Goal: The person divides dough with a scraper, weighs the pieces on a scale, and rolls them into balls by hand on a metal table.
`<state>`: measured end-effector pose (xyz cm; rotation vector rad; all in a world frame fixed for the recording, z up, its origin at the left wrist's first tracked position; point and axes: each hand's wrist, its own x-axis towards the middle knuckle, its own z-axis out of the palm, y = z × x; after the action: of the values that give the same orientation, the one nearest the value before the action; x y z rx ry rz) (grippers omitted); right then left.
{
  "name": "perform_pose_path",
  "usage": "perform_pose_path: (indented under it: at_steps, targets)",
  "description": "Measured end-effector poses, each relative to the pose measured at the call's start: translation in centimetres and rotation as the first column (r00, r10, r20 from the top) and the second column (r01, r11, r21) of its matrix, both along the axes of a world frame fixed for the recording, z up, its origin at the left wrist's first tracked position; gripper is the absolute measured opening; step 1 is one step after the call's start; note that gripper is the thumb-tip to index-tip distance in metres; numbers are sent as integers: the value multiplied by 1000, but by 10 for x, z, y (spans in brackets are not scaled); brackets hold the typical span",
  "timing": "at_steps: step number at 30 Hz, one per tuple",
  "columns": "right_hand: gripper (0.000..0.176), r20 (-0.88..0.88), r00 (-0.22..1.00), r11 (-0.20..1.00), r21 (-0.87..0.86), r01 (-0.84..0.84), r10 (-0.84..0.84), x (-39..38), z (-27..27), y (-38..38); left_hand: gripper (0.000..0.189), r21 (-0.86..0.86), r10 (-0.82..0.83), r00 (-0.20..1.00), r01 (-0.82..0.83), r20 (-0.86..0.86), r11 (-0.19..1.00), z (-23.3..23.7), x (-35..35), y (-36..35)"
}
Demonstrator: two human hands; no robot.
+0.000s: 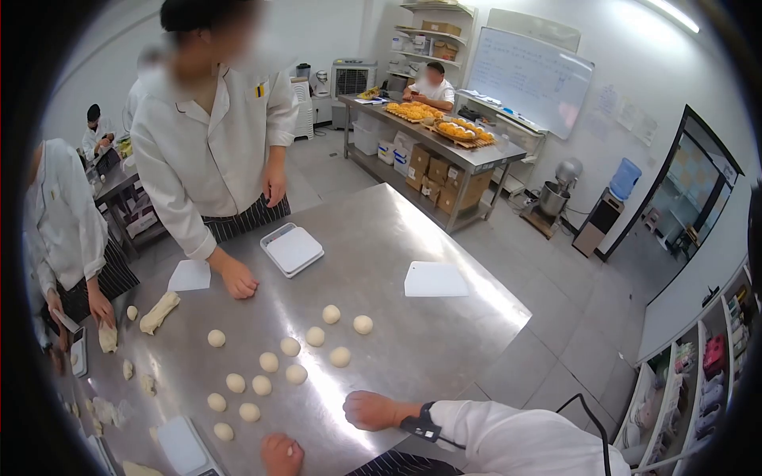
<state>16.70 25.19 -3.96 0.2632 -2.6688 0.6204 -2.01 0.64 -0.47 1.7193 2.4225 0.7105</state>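
My right hand (375,410), with a black band on its wrist, is curled down on the steel table (413,349). Whatever lies under its fingers is hidden. At the bottom edge, my left hand (282,455) is also closed, and I cannot make out anything inside it. Several round dough balls (262,385) lie scattered to the left of and beyond my hands. Closest to my left hand are a dough ball (249,412) and another dough ball (223,431). No tool shows in either hand.
A co-worker's hand (238,279) rests across the table beside a white scale (292,249) and a scraper (190,275). Another scraper (436,279) lies near the right edge. Long dough (159,312) and a second scale (181,446) are at left. Another person's hand (101,308) touches dough.
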Motion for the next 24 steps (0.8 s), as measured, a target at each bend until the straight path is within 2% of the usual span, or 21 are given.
perform_pose_path:
  at_steps: [1,2,4,6,8,10,12,13,16,17,19,20,21,22,23,24]
  targets:
    - [10,2,1000,1000,-1,3,-3,12,-4,-4,9,83,15,1000,-15,3,996,-3,5,-11]
    - [12,-21,1000,999,-52,-4,2,22,-9,-12,9,83,13,1000,-14,3,996,-5,8,-15]
    - [14,-116,993,992,-119,-50,36,20,0,-33,7,-97,-69,997,72,31,993,6,31,-15]
    - [14,-30,994,993,-62,-102,101,0,6,-53,7,-132,-91,991,104,97,986,18,41,14]
    - [14,-52,996,995,-56,-82,79,-25,9,-43,6,-160,-113,981,138,161,977,15,37,32]
    - [13,-149,989,998,-60,-29,20,-35,7,-27,6,30,-113,993,112,20,993,5,18,34]
    - [12,-50,998,999,-27,38,-40,-22,5,-12,7,70,-51,998,48,42,996,-5,5,18]
    - [13,-77,995,998,-15,66,-67,-12,3,-9,8,103,0,998,-7,67,995,-11,3,8]
    - [14,-47,998,995,-95,42,-47,15,5,-30,12,25,-58,998,58,-4,998,-29,18,-19]
    - [14,-110,989,986,-144,79,-95,12,6,-46,12,18,-58,998,58,0,998,-36,23,-11]
    - [15,-33,995,987,-132,92,-97,-13,6,-54,17,318,-31,999,38,-26,947,-51,38,12]
    - [15,42,995,989,-119,92,-87,-24,5,-61,18,303,-64,997,76,-51,950,-41,37,25]
    - [16,-32,995,991,-99,90,-93,-36,7,-55,16,283,-62,998,68,-30,957,-30,35,35]
    - [17,-36,997,994,-97,57,-61,-46,4,-44,14,175,-54,998,56,-19,983,-31,26,38]
    - [14,-95,987,989,-91,119,-127,-49,6,-34,13,288,-28,999,36,-32,957,-26,18,43]
    - [12,-96,979,981,-83,173,-181,-45,8,-24,12,317,10,999,7,-52,948,-18,11,42]
